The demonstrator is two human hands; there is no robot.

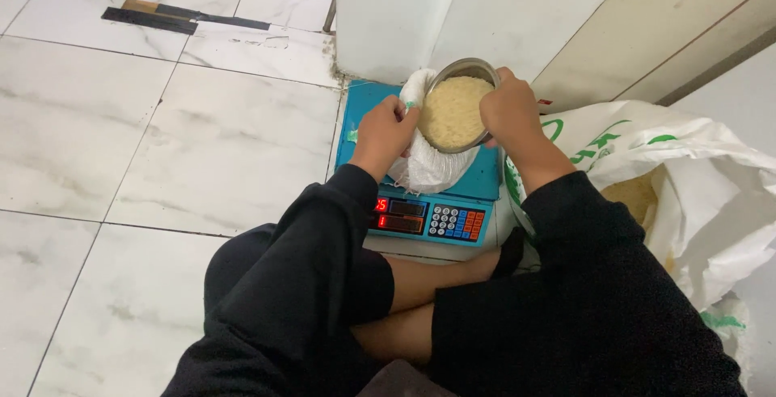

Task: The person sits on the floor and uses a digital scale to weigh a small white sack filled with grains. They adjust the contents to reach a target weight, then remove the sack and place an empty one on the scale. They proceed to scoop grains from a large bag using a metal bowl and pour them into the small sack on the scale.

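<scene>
The person sat cross-legged on the floor (121, 146), the right hand (509, 110) gripping a steel bowl (462, 69) of rice tilted over a small white bag (424, 166) on the blue scale (428, 203), the left hand (386, 126) pinching the bag's mouth open. A slack pinch or steeper tilt risked grain spilling over the platform and keypad. Beyond lay white marbled tiles, a large open sack (687, 179) at the right, and a pale wall (485, 9).
</scene>
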